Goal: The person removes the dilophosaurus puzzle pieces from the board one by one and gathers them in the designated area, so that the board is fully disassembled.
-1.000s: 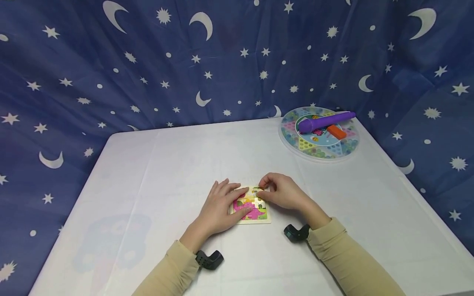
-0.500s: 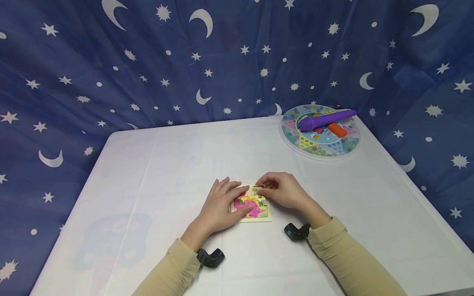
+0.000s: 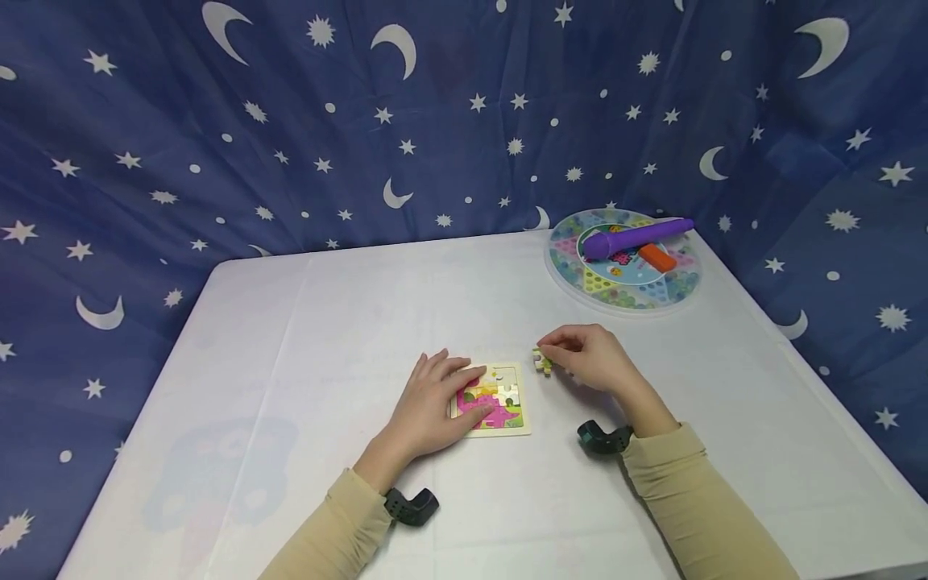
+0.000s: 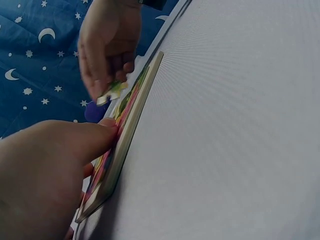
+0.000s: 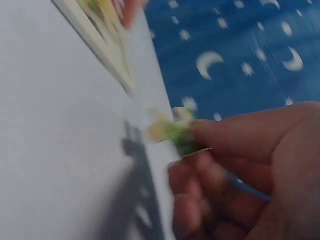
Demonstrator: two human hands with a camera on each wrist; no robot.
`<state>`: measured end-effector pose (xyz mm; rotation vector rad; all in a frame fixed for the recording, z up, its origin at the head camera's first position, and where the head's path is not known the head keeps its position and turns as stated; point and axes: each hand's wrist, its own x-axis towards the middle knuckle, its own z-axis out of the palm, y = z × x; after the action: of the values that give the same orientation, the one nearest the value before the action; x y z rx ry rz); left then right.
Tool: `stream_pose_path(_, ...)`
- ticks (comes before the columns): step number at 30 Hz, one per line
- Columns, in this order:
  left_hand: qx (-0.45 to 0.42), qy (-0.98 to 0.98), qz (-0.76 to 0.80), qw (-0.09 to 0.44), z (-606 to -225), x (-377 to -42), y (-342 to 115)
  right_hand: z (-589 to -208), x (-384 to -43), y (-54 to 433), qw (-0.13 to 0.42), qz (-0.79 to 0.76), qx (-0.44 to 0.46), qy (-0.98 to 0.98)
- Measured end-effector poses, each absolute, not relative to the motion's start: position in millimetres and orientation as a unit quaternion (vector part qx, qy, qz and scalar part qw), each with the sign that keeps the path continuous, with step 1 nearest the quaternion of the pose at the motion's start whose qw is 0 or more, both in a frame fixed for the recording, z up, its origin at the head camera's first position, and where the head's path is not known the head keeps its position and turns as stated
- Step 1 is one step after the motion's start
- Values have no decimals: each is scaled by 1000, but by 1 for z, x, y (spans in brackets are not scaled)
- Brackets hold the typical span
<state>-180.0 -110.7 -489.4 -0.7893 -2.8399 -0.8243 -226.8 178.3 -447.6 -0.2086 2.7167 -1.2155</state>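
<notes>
A small square jigsaw puzzle (image 3: 500,415) with a pink dinosaur picture and a pale frame lies on the white table. Its upper right corner shows a bare, pale gap. My left hand (image 3: 432,403) rests on the puzzle's left side, fingers spread and thumb (image 4: 95,137) on the picture. Between thumb and fingertips my right hand (image 3: 590,356) pinches a green and yellow puzzle piece (image 3: 542,362), just right of the frame and apart from it. In the right wrist view the piece (image 5: 175,131) is blurred and held above the table, its shadow beneath.
At the back right of the table (image 3: 348,322) lies a round, colourful game board (image 3: 569,278). A purple microphone-shaped object (image 3: 638,238) and an orange block (image 3: 657,258) rest on it. Behind the table hangs a blue curtain (image 3: 464,80) with moons and stars.
My right hand has lifted the puzzle piece from the upper right corner and carried it rightward, clear of the frame. The left hand has stayed on the puzzle.
</notes>
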Motion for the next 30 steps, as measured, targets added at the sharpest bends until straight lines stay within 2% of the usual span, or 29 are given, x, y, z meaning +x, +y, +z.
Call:
stream_pose_path(5,-253,-925,-280,42,-491,-179,-112,-443,-228,213,108,-379,-22,919)
stream_pose_path(16,-255,-922,-286,53,-493,-180,-113,-445,-231,238,91,-321,13,943)
stream_pose_path(23,-255,-921,-291,52,-492,-180,-113,-442,-228,223,84,-354,-12,931)
stream_pose_path(30,-258,-919,-293,55,-492,-181,-114,-448,-217,175,129,-367,-116,914)
